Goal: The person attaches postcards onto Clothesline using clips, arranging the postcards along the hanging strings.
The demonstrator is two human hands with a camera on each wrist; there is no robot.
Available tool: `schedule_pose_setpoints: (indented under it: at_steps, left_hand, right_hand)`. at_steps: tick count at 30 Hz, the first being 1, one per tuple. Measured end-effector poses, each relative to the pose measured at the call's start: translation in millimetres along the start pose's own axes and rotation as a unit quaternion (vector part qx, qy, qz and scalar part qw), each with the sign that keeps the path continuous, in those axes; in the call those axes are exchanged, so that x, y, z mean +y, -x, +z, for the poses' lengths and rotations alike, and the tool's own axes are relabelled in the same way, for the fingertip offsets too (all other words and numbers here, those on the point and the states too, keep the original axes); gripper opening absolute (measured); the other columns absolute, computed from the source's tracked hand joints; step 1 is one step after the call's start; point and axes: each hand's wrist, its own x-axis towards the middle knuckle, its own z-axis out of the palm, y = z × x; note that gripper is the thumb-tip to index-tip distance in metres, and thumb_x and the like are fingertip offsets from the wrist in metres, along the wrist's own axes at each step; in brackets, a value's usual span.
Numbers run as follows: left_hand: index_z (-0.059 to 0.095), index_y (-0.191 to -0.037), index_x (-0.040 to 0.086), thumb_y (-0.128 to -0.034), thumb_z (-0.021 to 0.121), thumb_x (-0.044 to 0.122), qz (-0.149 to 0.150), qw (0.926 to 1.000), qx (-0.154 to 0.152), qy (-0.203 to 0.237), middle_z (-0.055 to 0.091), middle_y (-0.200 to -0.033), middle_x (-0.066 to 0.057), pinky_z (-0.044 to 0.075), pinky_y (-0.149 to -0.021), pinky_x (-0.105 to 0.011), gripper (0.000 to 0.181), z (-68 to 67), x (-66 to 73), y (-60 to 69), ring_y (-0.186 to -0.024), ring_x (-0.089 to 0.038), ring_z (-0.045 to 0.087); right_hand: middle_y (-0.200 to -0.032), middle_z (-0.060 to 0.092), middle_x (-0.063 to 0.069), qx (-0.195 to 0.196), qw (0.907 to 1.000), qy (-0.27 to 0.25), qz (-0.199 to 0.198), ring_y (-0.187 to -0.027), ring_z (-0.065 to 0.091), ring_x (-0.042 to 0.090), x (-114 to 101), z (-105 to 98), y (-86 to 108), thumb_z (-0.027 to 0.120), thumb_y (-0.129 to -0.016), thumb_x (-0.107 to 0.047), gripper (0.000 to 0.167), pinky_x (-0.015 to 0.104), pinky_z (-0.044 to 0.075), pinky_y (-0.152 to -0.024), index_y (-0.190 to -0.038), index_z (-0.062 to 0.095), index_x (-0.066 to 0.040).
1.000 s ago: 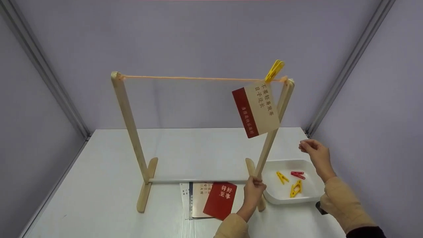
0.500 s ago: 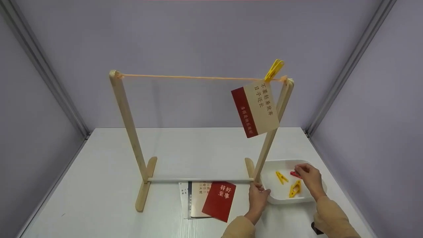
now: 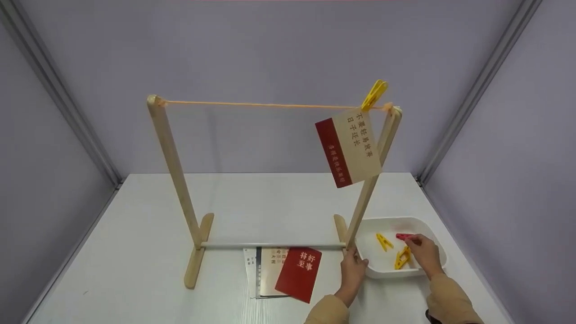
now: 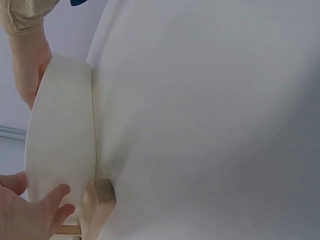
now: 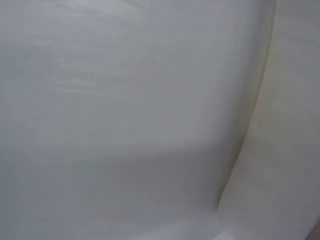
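Right hand [image 3: 425,255] reaches into a white tray [image 3: 396,273], fingertips at a red clip [image 3: 403,236]; from the head view, whether they grip it cannot be told.

Above, one yellow clip [image 3: 375,95] holds a stiff card [image 3: 360,144] aslant on orange cord [image 3: 252,105]. Left wrist: the left hand [image 4: 30,212], fingers relaxed, lies beside the tray's smooth wall and a squared wooden rack foot [image 4: 100,200]; a knock there could shake the card loose. Right wrist: curved tray base, glossy bench [image 5: 125,100].

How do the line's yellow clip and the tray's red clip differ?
The yellow clip tilts up from the line, holding a card; the red clip lies in the tray. No hand covers the yellow clip; the right hand partly hides the red clip. Both are clothes pegs.
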Motion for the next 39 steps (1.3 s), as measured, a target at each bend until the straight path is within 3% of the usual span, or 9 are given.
schedule_pose_setpoints:
  at_steps: [5, 12, 17, 23, 27, 32, 35, 39]
  left_hand:
    - [0.047, -0.123, -0.015, -0.0779, 0.06, -0.01, 0.003, 1.0, 0.007, 0.005, 0.051, -0.123, -0.027, 0.039, -0.094, -0.044, 0.047, 1.1, 0.9, -0.2, -0.116, -0.038, 0.046]
    - [0.048, -0.123, -0.013, -0.0784, 0.06, -0.01, -0.027, 0.9995, 0.009, 0.012, 0.052, -0.123, -0.023, 0.039, -0.094, -0.045, 0.046, 3.1, 1.7, -0.8, -0.116, -0.037, 0.046]
    - [0.05, -0.122, -0.012, -0.079, 0.061, -0.009, -0.037, 0.9991, 0.014, 0.015, 0.052, -0.123, -0.023, 0.04, -0.093, -0.044, 0.044, 4.3, 0.3, -1.0, -0.117, -0.036, 0.046]
    - [0.048, -0.125, -0.01, -0.0784, 0.062, -0.01, -0.054, 0.9982, 0.008, 0.026, 0.05, -0.126, -0.022, 0.04, -0.094, -0.043, 0.048, 4.9, 0.3, -0.7, -0.117, -0.036, 0.045]
    - [0.047, -0.126, -0.009, -0.0794, 0.061, -0.01, -0.042, 0.9984, 0.009, 0.037, 0.05, -0.127, -0.022, 0.038, -0.095, -0.045, 0.049, 2.7, 1.3, 0.4, -0.119, -0.037, 0.044]
    - [0.05, -0.123, -0.011, -0.0784, 0.062, -0.01, -0.026, 0.9993, 0.016, 0.022, 0.053, -0.121, -0.024, 0.04, -0.093, -0.044, 0.046, 1.8, 1.2, 0.8, -0.115, -0.037, 0.047]
    - [0.05, -0.121, -0.011, -0.0784, 0.062, -0.01, -0.033, 0.9993, 0.014, 0.009, 0.054, -0.12, -0.024, 0.041, -0.093, -0.043, 0.044, 2.6, 0.5, 0.2, -0.115, -0.037, 0.048]
    - [0.049, -0.123, -0.01, -0.0783, 0.062, -0.01, -0.052, 0.9985, 0.009, 0.012, 0.053, -0.122, -0.023, 0.041, -0.092, -0.044, 0.047, 3.5, -0.3, -0.4, -0.115, -0.038, 0.047]
  right_hand:
    - [-0.092, 0.06, 0.017, -0.027, 0.9996, 0.008, -0.004, -0.084, 0.053, 0.03, -0.6, 9.2, -3.9, 0.059, -0.088, -0.01, 0.02, 0.038, 0.043, -0.074, -0.097, 0.058, 0.007]
    - [-0.091, 0.059, 0.017, -0.104, 0.9936, 0.042, -0.01, -0.082, 0.054, 0.029, -15.1, 18.9, -14.1, 0.061, -0.085, -0.012, 0.027, 0.043, 0.045, -0.075, -0.101, 0.055, 0.01]
    - [-0.091, 0.057, 0.019, -0.181, 0.9787, 0.094, 0.02, -0.078, 0.052, 0.027, -28.1, 17.2, -25.8, 0.063, -0.084, -0.013, 0.029, 0.04, 0.047, -0.07, -0.098, 0.054, 0.01]
    - [-0.086, 0.055, 0.014, -0.253, 0.9561, 0.105, 0.105, -0.078, 0.053, 0.026, -36.3, 15.8, -47.2, 0.066, -0.081, -0.014, 0.024, 0.034, 0.05, -0.066, -0.088, 0.055, 0.006]
    - [-0.09, 0.056, 0.015, -0.267, 0.9478, 0.126, 0.121, -0.08, 0.053, 0.027, -45.9, 17.5, -56.3, 0.067, -0.081, -0.014, 0.027, 0.033, 0.051, -0.067, -0.092, 0.057, 0.008]
    - [-0.095, 0.058, 0.024, -0.287, 0.9384, 0.163, 0.102, -0.083, 0.056, 0.032, -55.4, 18.8, -57.1, 0.069, -0.079, -0.013, 0.034, 0.035, 0.051, -0.068, -0.096, 0.058, 0.014]
    - [-0.101, 0.057, 0.031, -0.295, 0.9346, 0.174, 0.096, -0.087, 0.057, 0.037, -57.2, 19.5, -56.8, 0.07, -0.078, -0.012, 0.038, 0.04, 0.051, -0.072, -0.1, 0.057, 0.017]
    - [-0.098, 0.058, 0.03, -0.291, 0.9345, 0.181, 0.098, -0.084, 0.058, 0.034, -59.0, 20.5, -57.9, 0.07, -0.078, -0.01, 0.037, 0.041, 0.05, -0.074, -0.099, 0.057, 0.017]
